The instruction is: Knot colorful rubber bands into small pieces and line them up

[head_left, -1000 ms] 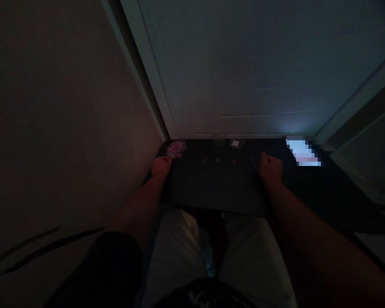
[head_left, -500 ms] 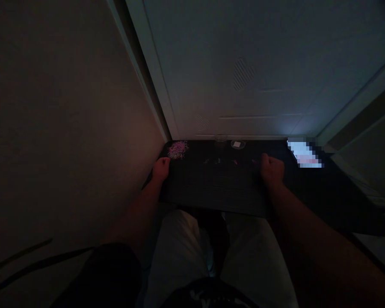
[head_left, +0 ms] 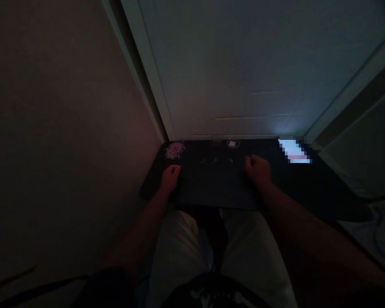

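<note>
My left hand (head_left: 171, 177) is closed over the left part of the dark table (head_left: 211, 184), just below a loose pile of thin pink and purple strands (head_left: 175, 150). My right hand (head_left: 259, 170) is also closed, held low over the table right of centre. Whatever either set of fingers grips is too dark and small to make out. Between the hands lie small clusters of thin pieces: a pale one (head_left: 203, 161), another pale one (head_left: 214, 160) and a reddish one (head_left: 231, 160). Behind them sits a clear round dish (head_left: 237, 146) with a white square in it.
A faint clear round container (head_left: 216, 137) stands at the table's back edge. On the right glows a blurred-out bright screen (head_left: 295, 152). A pale door (head_left: 186, 64) rises directly behind the table, and a wall (head_left: 67, 107) closes off the left side. The room is dim.
My left hand has moved right and slightly toward me, away from the strand pile. My right hand has shifted left; the purple bit beside it no longer shows. The view has swung slightly.
</note>
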The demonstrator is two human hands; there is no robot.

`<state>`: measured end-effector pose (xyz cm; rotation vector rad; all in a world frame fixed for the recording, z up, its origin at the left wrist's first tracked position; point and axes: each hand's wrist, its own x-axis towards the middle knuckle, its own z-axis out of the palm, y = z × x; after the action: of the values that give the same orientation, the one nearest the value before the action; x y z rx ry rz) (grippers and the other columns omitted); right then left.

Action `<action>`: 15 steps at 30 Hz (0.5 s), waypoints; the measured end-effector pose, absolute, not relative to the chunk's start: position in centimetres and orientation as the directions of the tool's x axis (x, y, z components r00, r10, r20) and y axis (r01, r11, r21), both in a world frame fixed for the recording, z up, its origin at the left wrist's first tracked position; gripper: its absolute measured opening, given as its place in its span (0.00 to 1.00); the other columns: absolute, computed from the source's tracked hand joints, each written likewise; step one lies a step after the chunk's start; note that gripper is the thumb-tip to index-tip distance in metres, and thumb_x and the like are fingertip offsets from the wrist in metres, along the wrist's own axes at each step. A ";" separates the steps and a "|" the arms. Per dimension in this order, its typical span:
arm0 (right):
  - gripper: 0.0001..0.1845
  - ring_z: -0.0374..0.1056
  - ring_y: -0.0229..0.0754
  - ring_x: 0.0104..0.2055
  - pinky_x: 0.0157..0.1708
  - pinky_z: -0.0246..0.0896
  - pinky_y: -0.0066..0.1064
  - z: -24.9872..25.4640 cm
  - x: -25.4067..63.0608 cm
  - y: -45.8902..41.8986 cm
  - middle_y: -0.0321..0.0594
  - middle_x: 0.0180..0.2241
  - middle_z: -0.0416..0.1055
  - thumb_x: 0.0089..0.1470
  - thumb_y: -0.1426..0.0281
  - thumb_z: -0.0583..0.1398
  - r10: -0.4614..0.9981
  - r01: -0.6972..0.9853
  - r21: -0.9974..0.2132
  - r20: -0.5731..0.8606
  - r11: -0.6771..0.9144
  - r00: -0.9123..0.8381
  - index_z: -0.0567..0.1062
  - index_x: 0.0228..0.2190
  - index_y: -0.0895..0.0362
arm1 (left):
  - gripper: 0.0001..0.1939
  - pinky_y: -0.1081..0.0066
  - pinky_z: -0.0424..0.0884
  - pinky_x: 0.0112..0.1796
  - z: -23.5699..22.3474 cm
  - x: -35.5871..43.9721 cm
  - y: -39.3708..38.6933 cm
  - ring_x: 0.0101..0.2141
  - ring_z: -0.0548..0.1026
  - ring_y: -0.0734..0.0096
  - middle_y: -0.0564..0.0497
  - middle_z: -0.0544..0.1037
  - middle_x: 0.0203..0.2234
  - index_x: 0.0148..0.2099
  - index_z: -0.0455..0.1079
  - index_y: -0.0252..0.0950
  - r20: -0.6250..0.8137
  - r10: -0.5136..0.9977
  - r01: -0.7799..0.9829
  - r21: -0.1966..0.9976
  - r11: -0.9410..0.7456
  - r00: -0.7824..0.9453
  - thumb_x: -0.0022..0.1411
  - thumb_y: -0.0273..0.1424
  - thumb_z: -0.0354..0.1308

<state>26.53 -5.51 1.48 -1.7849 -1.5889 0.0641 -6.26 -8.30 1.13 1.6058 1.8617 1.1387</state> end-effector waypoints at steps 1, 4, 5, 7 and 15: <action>0.16 0.55 0.37 0.22 0.25 0.46 0.30 1.4 25.6 -6.0 0.38 0.19 0.63 0.52 0.62 0.52 0.893 0.839 -0.532 0.425 0.113 0.149 0.68 0.19 0.57 | 0.16 0.73 0.66 0.33 1.2 -5.3 -8.4 0.30 0.71 0.72 0.51 0.75 0.27 0.36 0.71 0.33 0.180 0.960 0.578 0.816 -0.024 -0.214 0.59 0.39 0.49; 0.12 0.59 0.37 0.25 0.26 0.51 0.29 1.0 22.6 -7.6 0.37 0.23 0.66 0.51 0.63 0.54 0.927 0.716 -0.622 0.364 0.316 -0.093 0.70 0.24 0.57 | 0.15 0.74 0.66 0.31 1.5 -1.7 -8.2 0.28 0.71 0.73 0.52 0.74 0.24 0.34 0.71 0.33 0.158 0.982 0.526 0.847 -0.080 -0.106 0.58 0.39 0.50; 0.11 0.60 0.37 0.25 0.27 0.52 0.28 0.9 21.6 -8.0 0.37 0.23 0.67 0.51 0.63 0.55 0.927 0.642 -0.675 0.324 0.365 -0.187 0.71 0.26 0.57 | 0.15 0.74 0.66 0.31 1.5 -0.5 -8.1 0.28 0.71 0.73 0.52 0.74 0.25 0.34 0.71 0.33 0.161 0.985 0.511 0.853 -0.108 -0.061 0.58 0.39 0.50; 0.11 0.61 0.36 0.26 0.27 0.54 0.27 0.7 20.3 -8.4 0.35 0.25 0.68 0.49 0.62 0.56 0.919 0.501 -0.776 0.267 0.383 -0.288 0.72 0.30 0.56 | 0.14 0.74 0.67 0.31 1.4 1.8 -7.9 0.28 0.72 0.74 0.52 0.75 0.25 0.35 0.70 0.33 0.168 0.986 0.478 0.865 -0.151 0.008 0.58 0.39 0.50; 0.12 0.61 0.35 0.24 0.25 0.55 0.27 0.2 20.2 -8.2 0.34 0.21 0.67 0.48 0.60 0.57 0.963 0.357 -0.895 0.242 0.267 -0.115 0.69 0.26 0.57 | 0.10 0.72 0.67 0.31 0.7 4.3 -8.6 0.28 0.74 0.72 0.50 0.77 0.28 0.34 0.70 0.36 0.190 0.977 0.617 0.759 -0.207 0.094 0.57 0.36 0.52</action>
<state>20.24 -8.22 0.19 -1.2365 -1.6457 0.8541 4.26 -8.56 0.68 1.8810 1.5586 0.9504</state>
